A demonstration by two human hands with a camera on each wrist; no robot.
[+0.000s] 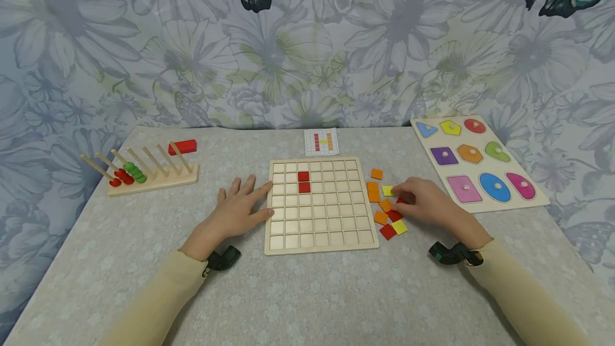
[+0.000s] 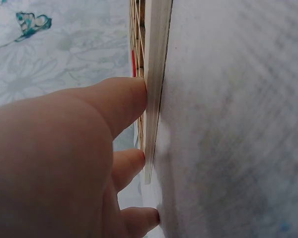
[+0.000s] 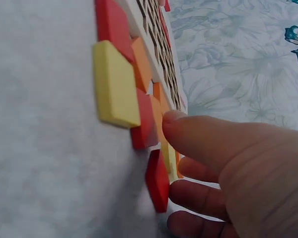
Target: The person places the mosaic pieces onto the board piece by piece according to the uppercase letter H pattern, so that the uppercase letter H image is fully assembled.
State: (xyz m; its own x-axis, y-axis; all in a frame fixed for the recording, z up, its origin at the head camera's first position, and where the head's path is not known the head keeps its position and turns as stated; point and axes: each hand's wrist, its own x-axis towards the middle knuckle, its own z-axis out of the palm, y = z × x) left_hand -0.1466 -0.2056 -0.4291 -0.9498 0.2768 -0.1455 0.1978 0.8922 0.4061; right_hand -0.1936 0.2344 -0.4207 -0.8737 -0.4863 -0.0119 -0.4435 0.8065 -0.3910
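Observation:
A wooden grid board [image 1: 314,241] lies on the table with two red tiles [image 1: 304,181] in its upper cells. Against the board's left edge rests my left hand [image 1: 238,208], fingers spread, thumb and index fingertips touching the rim [image 2: 156,64]. Right of the board lies a loose group of red, yellow and orange tiles [image 1: 373,192]. Over that group my right hand [image 1: 427,204] curls its fingers around a red tile [image 3: 158,181], which tilts up by the fingertips. Close to it lie a yellow tile [image 3: 114,84] and another red tile [image 3: 145,119].
A small pattern card [image 1: 321,142] lies behind the board. At the left stands a wooden peg rack [image 1: 158,179] with red and green beads, a red block [image 1: 188,146] behind it. A shape puzzle board [image 1: 480,175] lies back right. The patterned wall [image 1: 307,68] closes off the far side.

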